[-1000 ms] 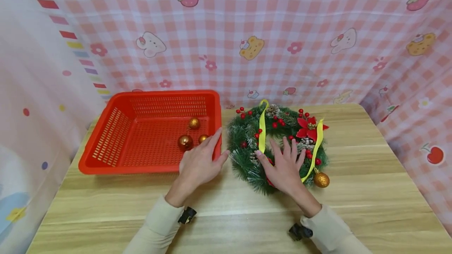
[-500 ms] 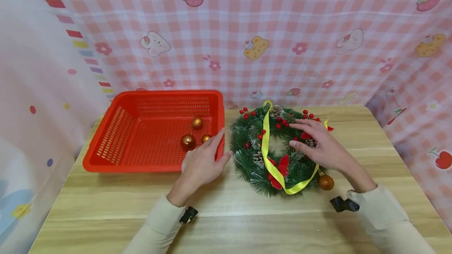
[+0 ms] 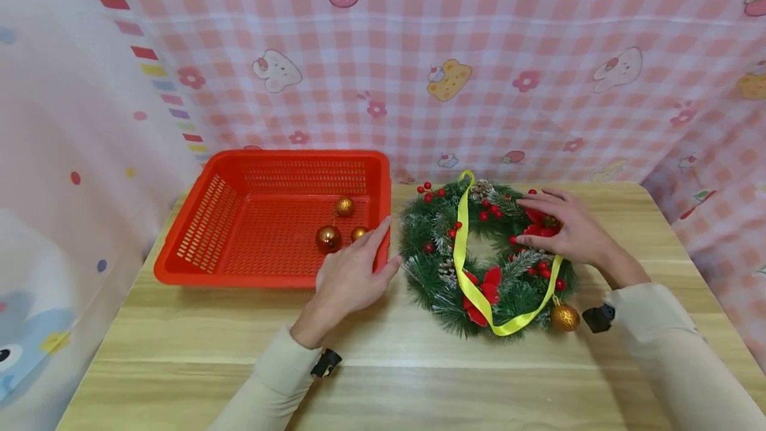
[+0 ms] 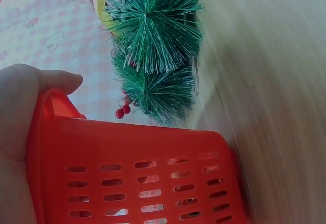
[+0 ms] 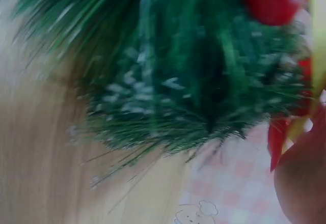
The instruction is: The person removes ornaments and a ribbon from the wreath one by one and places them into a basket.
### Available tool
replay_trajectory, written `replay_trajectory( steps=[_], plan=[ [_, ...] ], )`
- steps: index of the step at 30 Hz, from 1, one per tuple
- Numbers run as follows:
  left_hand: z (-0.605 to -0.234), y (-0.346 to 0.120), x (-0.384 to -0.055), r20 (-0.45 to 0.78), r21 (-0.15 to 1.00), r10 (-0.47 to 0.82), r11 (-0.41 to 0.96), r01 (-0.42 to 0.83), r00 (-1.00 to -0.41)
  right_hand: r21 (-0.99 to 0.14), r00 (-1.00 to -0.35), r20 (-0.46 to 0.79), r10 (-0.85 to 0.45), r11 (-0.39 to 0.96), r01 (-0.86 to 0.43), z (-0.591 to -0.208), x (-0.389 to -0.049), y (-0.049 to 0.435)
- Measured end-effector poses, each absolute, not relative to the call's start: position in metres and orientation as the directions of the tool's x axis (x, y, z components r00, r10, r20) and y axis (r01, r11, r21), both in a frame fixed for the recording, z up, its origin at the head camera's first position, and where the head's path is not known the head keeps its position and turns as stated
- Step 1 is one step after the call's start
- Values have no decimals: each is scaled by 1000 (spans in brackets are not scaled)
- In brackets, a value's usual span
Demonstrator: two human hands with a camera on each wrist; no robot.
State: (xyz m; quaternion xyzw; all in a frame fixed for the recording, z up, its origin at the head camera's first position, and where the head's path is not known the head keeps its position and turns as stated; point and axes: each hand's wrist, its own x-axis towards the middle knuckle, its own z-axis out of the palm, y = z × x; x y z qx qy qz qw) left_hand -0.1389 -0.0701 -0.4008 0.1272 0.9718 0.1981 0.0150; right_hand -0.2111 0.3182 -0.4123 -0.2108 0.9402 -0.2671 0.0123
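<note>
My left hand [image 3: 353, 275] lies over the right rim of a red plastic basket [image 3: 251, 280], fingers straight; its thumb shows along the rim in the left wrist view. Inside the basket are three golden bauble ornaments, one shiny [image 3: 328, 238]. To the right, a green Christmas wreath [image 3: 419, 235] lies flat, with red berries, pinecones and red flowers. A yellow ribbon [image 3: 479, 298] drapes over it, and a gold glitter bauble [image 3: 565, 317] sits at its lower right edge. My right hand [image 3: 571, 228] is over the wreath's upper right flower, thumb and fingers apart on either side of it.
Both things stand on a wooden table [image 3: 389, 378], the basket left and the wreath right with a narrow gap between. A pink checked curtain [image 3: 359, 72] hangs directly behind the table and wraps around its sides.
My right hand has left the wreath's lower middle and moved up and right to the upper right flower, uncovering the lower red flower and ribbon. My left hand stays on the basket rim.
</note>
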Motion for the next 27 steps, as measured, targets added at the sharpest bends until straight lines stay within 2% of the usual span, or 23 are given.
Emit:
replay_trajectory(
  steps=[5,12,18,27],
  plan=[
    [-402,-69,-138,25,384,250,892,240,-968,-421,-893,47,-448,802,-424,-419,-216,314],
    [-402,-70,-138,28,376,252,894,244,-967,-428,-895,47,-444,800,-420,-429,-215,309],
    [-401,-70,-137,37,378,253,892,248,-967,-417,-922,75,-379,828,-374,-434,-210,304],
    [-400,-69,-138,31,368,248,898,241,-968,-429,-978,22,-208,881,-197,-433,-196,290]
  ],
)
